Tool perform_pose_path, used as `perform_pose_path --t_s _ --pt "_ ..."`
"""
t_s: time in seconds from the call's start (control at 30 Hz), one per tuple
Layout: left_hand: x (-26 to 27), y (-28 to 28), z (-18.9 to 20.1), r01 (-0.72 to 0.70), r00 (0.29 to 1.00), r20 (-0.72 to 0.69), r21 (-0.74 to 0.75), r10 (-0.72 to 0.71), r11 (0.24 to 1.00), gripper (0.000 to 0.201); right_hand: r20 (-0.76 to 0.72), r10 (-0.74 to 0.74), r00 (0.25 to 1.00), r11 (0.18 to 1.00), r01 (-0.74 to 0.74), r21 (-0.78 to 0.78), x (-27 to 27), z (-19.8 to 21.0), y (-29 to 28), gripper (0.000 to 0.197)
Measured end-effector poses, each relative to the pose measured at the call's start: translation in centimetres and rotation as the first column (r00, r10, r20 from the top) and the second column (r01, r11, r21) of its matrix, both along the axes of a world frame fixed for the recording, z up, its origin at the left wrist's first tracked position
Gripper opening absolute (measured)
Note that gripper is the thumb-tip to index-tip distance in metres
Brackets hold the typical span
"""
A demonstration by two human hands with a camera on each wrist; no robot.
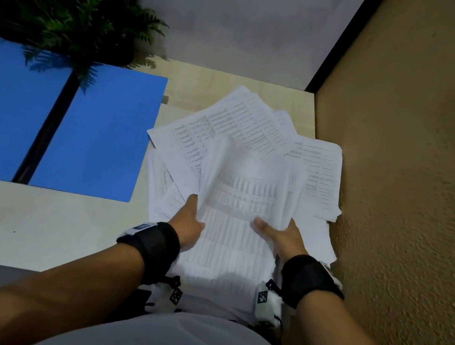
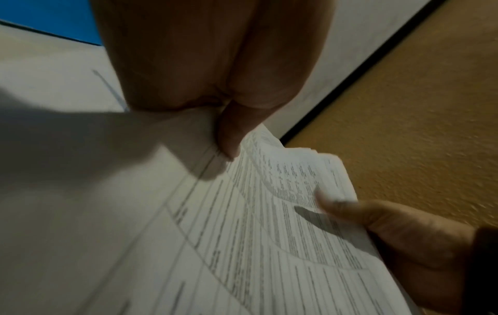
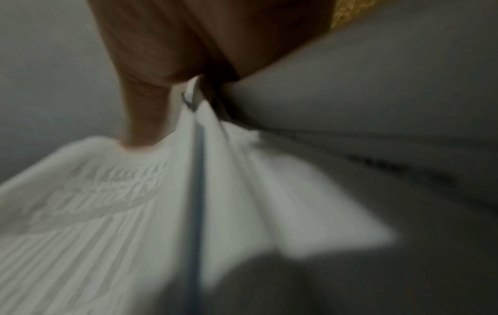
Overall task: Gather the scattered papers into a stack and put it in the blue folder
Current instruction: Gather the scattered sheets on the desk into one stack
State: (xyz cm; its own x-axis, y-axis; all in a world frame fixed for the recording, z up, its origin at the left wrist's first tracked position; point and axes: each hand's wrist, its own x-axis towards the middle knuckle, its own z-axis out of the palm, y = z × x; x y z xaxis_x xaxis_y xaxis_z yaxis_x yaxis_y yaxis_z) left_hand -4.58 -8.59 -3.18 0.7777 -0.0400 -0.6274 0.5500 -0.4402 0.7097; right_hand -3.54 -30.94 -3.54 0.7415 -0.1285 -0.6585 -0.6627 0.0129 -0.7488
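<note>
- Here I am with both hands on the loose pile of white printed paper sheets (image 1: 241, 180), so the gathering is under way but, by my reading, only about half done.
- My left hand (image 1: 188, 220) pinches the pile's left edge: the left wrist view shows the thumb (image 2: 231, 132) pressed on top of the sheets, fingers hidden beneath.
- My right hand (image 1: 282, 235) grips the right edge, thumb lying over the top sheet, fingers tucked under the paper; the right wrist view is blurred but shows sheets fanning out from the grasp.
- The sheets are not squared yet. They fan out at several angles on the pale wooden desk (image 1: 31, 223), corners sticking out toward the far side and toward the brown textured wall (image 1: 410, 203) on the right. The top sheet is smeared by motion blur.
- Every sheet carries dense rows of small print, like tables; thin, floppy stock, curling where I lift it.
- The flat blue folder (image 1: 100, 133) lies open on the desk just left of the pile, near its edge, with a dark spine down its middle and nothing in it.
- A green fern plant (image 1: 66, 10) overhangs the folder's far edge.
- Left to do, as I judge it: square the edges into one stack, carry it left, lay it in the folder.
</note>
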Motion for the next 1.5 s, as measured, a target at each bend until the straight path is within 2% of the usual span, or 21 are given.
perform_pose_path --t_s 0.07,0.1,0.17,0.2,0.27,0.33,0.4,0.47,0.53,0.6,0.67,0.8,0.87,0.97,1.07,1.13,1.17,1.27,1.33,1.43,1.5 --pt "0.4 -0.2 0.1 0.002 0.999 0.045 -0.025 0.000 1.000 0.054 -0.008 -0.024 1.000 0.998 0.023 -0.062 0.1 -0.5 -0.9 0.065" --pt "0.9 0.0 0.1 -0.077 0.992 0.096 -0.037 0.080 0.996 0.047 -0.021 -0.053 0.998 0.997 0.052 -0.063 0.1 -0.3 -1.4 0.060" --pt "2.9 1.3 0.1 -0.295 0.926 0.243 -0.005 0.288 0.955 0.031 -0.036 -0.106 0.994 0.994 0.106 -0.009 0.5 -0.5 -2.7 0.054" --pt "4.3 2.2 0.2 -0.353 0.890 0.334 0.074 0.310 0.933 0.027 -0.026 -0.124 0.992 0.992 0.125 0.008 0.7 -0.5 -3.3 0.052" --pt "7.7 4.3 0.2 -0.346 0.878 0.441 0.316 0.186 0.883 0.027 -0.032 -0.166 0.986 0.986 0.166 0.010 0.9 -0.5 -4.1 0.049" --pt "11.7 6.3 -0.1 -0.250 0.915 0.402 0.508 0.030 0.824 0.037 -0.039 -0.197 0.980 0.980 0.197 -0.007 1.3 -0.8 -4.6 0.048" --pt "15.1 7.9 -0.8 -0.138 0.950 0.305 0.601 -0.067 0.787 0.057 -0.035 -0.205 0.978 0.976 0.202 -0.083 1.7 -1.2 -4.5 0.048" --pt "17.8 9.3 -1.6 -0.072 0.977 0.205 0.585 -0.061 0.808 0.081 -0.019 -0.169 0.985 0.977 0.165 -0.134 1.8 -1.1 -3.8 0.046" --pt "19.2 9.9 -2.7 -0.017 0.994 0.103 0.546 -0.047 0.838 0.095 -0.022 -0.115 0.993 0.969 0.107 -0.222 1.8 -0.9 -3.5 0.045" --pt "19.8 10.0 -3.0 -0.017 0.993 0.100 0.600 -0.054 0.800 0.094 -0.024 -0.102 0.994 0.966 0.093 -0.242 2.3 -0.8 -3.1 0.045" --pt "19.9 9.5 -2.2 -0.104 0.977 0.208 0.634 -0.039 0.766 0.074 -0.048 -0.127 0.991 0.966 0.113 -0.231 2.3 -1.2 -3.3 0.046" --pt "18.1 8.7 0.3 -0.173 0.936 0.351 0.508 -0.020 0.844 0.033 -0.102 -0.228 0.968 0.973 0.223 -0.060 1.4 -1.3 -4.8 0.046" --pt "16.0 8.6 1.3 -0.177 0.937 0.349 0.415 0.023 0.892 0.020 -0.086 -0.239 0.967 0.971 0.241 0.012 1.6 -0.3 -5.5 0.043" --pt "12.2 8.0 1.8 -0.064 0.973 0.230 0.331 -0.015 0.942 0.024 -0.028 -0.223 0.974 0.966 0.225 0.131 2.1 1.7 -5.7 0.040" --pt "7.8 7.0 1.9 0.052 0.993 0.090 0.273 -0.079 0.961 0.051 0.012 -0.199 0.980 0.968 0.195 0.155 3.4 2.6 -4.6 0.045" --pt "5.1 6.2 1.4 0.094 0.994 0.028 0.236 -0.104 0.967 0.058 0.021 -0.168 0.986 0.979 0.164 0.120 4.2 2.2 -3.5 0.045" --pt "3.9 5.8 0.9 0.111 0.994 0.001 0.201 -0.113 0.973 0.054 0.019 -0.158 0.987 0.985 0.156 0.080 4.4 1.8 -2.7 0.046" --pt "1.6 5.4 -0.1 0.122 0.990 -0.086 0.085 -0.114 0.989 0.020 -0.038 -0.070 0.997 0.989 0.064 -0.135 4.7 0.4 -0.8 0.043" --pt "1.3 5.3 -0.4 0.058 0.993 -0.101 0.052 -0.053 0.997 0.015 -0.062 -0.019 0.998 0.957 0.001 -0.289 4.9 -0.7 0.0 0.043" --pt "1.8 4.6 -0.1 -0.104 0.993 -0.054 0.034 0.106 0.994 0.029 -0.075 0.024 0.997 0.928 -0.050 -0.369 5.0 -1.4 0.9 0.033" --pt "2.0 3.4 0.2 -0.148 0.987 -0.060 -0.001 0.148 0.989 0.051 -0.058 0.032 0.998 0.949 -0.048 -0.312 4.9 -1.2 1.7 0.033"
